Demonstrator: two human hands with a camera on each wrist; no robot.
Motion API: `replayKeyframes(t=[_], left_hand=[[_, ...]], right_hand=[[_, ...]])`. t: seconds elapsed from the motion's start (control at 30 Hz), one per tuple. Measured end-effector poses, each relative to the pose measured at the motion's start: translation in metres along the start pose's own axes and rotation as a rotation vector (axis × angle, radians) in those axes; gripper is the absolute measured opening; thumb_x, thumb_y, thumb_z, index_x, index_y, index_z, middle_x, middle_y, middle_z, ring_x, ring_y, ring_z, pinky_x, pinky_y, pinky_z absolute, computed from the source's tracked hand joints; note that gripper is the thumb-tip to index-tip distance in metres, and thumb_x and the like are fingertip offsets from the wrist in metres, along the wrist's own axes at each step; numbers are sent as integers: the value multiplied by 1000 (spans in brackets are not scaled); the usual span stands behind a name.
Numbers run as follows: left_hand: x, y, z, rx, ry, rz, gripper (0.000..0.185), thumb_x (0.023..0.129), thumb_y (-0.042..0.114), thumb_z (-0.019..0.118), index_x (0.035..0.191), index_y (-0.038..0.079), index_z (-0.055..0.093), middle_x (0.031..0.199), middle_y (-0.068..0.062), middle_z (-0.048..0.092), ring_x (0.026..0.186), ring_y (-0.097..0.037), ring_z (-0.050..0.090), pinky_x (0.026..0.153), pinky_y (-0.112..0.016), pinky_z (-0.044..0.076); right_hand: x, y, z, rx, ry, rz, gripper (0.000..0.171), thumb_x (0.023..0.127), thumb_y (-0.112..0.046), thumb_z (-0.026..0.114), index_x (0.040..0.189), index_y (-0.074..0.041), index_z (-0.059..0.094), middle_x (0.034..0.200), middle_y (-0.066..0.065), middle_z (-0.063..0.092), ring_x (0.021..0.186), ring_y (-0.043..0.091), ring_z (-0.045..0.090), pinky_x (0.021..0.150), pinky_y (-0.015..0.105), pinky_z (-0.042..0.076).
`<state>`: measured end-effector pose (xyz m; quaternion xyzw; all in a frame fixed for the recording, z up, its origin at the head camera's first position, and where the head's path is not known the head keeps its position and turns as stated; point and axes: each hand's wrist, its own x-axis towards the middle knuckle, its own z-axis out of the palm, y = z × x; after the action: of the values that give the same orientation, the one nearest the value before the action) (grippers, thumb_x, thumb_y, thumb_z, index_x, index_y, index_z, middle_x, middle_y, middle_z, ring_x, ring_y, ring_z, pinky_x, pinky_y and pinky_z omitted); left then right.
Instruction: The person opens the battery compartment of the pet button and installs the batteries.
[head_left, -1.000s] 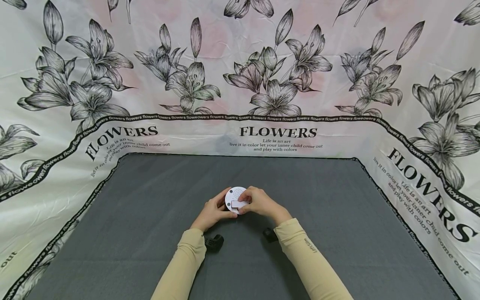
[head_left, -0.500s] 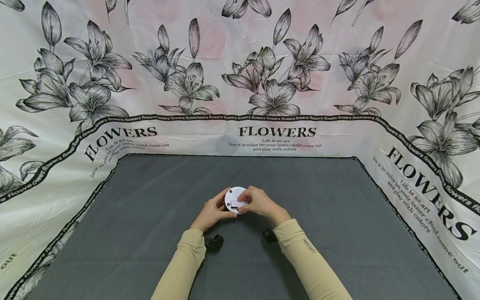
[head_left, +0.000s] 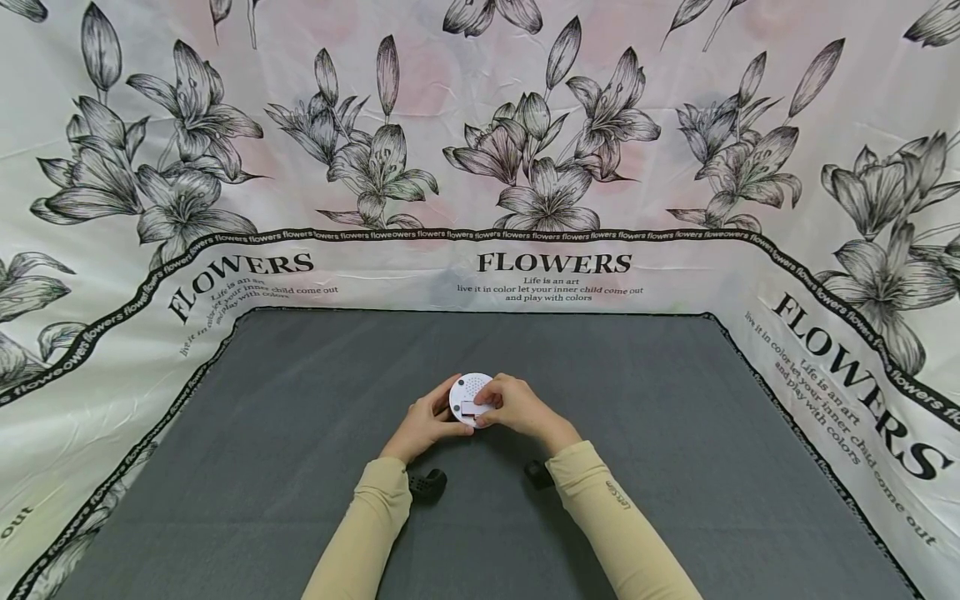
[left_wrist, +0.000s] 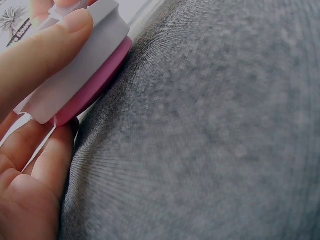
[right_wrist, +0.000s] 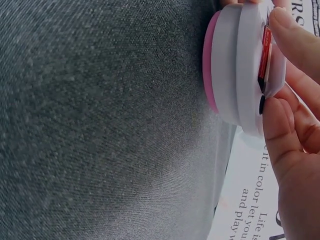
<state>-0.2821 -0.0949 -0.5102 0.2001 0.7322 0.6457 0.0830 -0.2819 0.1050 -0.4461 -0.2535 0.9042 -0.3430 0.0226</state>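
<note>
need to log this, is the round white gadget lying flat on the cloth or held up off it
Held up. Both hands, left hand and right hand, grip the round white gadget by its edges, and the wrist views show it clear of the grey cloth.

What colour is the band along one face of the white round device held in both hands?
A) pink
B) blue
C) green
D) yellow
A: both wrist views show a pink layer along one face of the white round device, which the left hand and the right hand hold above the grey cloth.
</note>
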Motion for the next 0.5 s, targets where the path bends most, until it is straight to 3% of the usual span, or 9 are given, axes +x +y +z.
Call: replayKeyframes(t=[0.23,0.5], left_hand=[[-1,1,0,13,-3,19,94,71,14,82,147,9,27,145,-9,32,129,-21,35,95,-29,42],[0,0,0,7,-3,10,94,71,14,82,147,10,27,146,-6,32,129,-17,35,95,-26,41]], right_hand=[[-2,3,1,17,23,-9,20,73,-16,80,88,-10,70,82,-3,52,75,12,49,65,25,45],[-1,5,2,47,52,-41,16,73,-16,80,84,-10,70,79,-2,53,72,11,51,63,25,46]])
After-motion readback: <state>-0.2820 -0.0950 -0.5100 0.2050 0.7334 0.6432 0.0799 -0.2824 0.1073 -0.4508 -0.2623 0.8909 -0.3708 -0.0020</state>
